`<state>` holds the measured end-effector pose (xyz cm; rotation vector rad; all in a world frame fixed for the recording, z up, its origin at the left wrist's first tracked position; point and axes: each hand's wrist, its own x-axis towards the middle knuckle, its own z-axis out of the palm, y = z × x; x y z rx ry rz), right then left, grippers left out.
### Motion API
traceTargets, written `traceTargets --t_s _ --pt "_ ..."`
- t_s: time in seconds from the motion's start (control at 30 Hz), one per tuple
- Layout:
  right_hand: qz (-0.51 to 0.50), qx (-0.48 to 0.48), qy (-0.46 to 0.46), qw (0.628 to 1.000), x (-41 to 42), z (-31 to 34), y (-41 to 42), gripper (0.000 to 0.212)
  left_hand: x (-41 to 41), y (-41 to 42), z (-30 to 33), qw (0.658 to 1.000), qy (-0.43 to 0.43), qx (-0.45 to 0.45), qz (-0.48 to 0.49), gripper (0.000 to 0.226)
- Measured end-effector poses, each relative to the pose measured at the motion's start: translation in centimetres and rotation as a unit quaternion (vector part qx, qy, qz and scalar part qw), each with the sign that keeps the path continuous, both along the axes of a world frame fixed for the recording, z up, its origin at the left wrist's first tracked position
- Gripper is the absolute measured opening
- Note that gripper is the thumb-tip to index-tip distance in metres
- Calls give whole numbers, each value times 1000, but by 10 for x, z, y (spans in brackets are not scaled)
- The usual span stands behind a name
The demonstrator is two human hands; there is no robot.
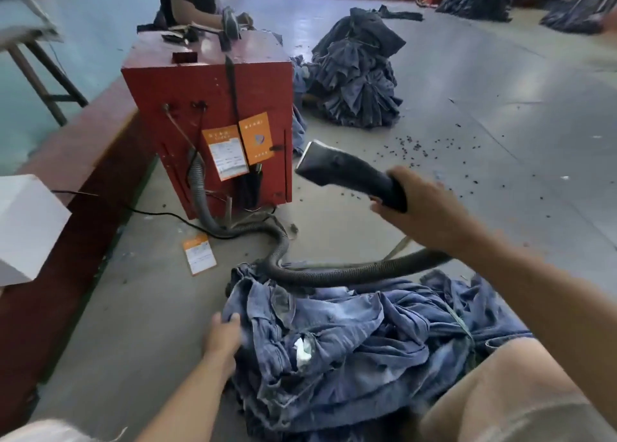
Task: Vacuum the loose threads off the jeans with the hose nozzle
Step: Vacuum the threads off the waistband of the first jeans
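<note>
— Where are the jeans [334, 335]?

— Crumpled in a blue heap on the grey floor [467, 108], right in front of the seated person's knees; within easy reach, which seems the reason for working there.

— And the hands?

— The left hand [225, 333] pinches the near-left edge of the heap, probably to pull one pair free or flat; the right hand [420, 208] is wrapped round the black nozzle [347, 171], held up in the air, well apart from the cloth, so no cleaning is under way.

— The hose [334, 274]?

— It lies across the top of the heap; it runs back to a red box [207, 84], likely the suction unit; another denim pile [357, 74] sits beyond.
</note>
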<state>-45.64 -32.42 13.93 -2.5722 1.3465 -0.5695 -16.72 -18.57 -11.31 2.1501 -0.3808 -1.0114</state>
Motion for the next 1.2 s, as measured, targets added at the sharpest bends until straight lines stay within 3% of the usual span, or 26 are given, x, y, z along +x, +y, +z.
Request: traceTargets --t_s 0.07,0.17,0.23,0.27,0.3,0.37,0.4,0.43,0.5,0.57,0.7,0.77,0.83,0.9,1.0,1.07,1.13,1.2 --pt "-50 -84 -46 994 -18 28 -28 34 18 -24 66 980 -147 -125 -54 19" --pt "-105 -190 -107 970 -48 69 -65 39 11 -39 164 879 -267 -353 -177 14" --pt "-127 -250 -97 955 -69 81 -75 38 -10 -34 190 821 -314 -416 -232 9" --pt "-132 -273 -77 950 -78 81 -75 35 -13 -31 186 812 -330 -417 -239 9" --pt "-128 -287 -49 948 -86 74 -72 32 -9 -26 169 824 -331 -404 -220 11" --pt "-111 -272 20 956 -96 41 -63 27 17 -13 106 905 -260 -319 -106 22" --pt "-99 -242 52 964 -98 18 -57 26 32 -7 71 956 -164 -243 -16 28" --pt "-87 -201 80 972 -96 -6 -51 26 43 -1 38 982 -60 -162 76 32" --pt "-70 -90 135 984 -88 -52 -41 25 43 10 -6 982 79 -35 169 32" --pt "-64 -4 193 979 -78 -80 -35 21 32 16 -28 975 146 9 165 32" --pt "-59 73 207 974 -68 -92 -33 26 14 15 -13 939 314 90 106 74" --pt "-57 98 180 977 -59 -91 -30 27 14 15 -15 929 342 58 129 72" --pt "-39 134 140 980 -45 -89 -21 33 12 18 -21 944 280 25 170 55" --pt "-13 158 120 980 -30 -86 -13 41 6 24 -22 949 258 51 171 54" --pt "31 126 154 980 -16 -82 1 43 -6 30 -7 915 338 150 164 59" --pt "63 92 159 981 -11 -82 13 44 -5 25 1 929 309 150 138 42" --pt "81 87 148 982 -9 -86 24 46 -4 14 15 953 268 84 112 31" --pt "74 108 134 982 -10 -88 29 46 -1 0 40 959 257 -41 113 24"
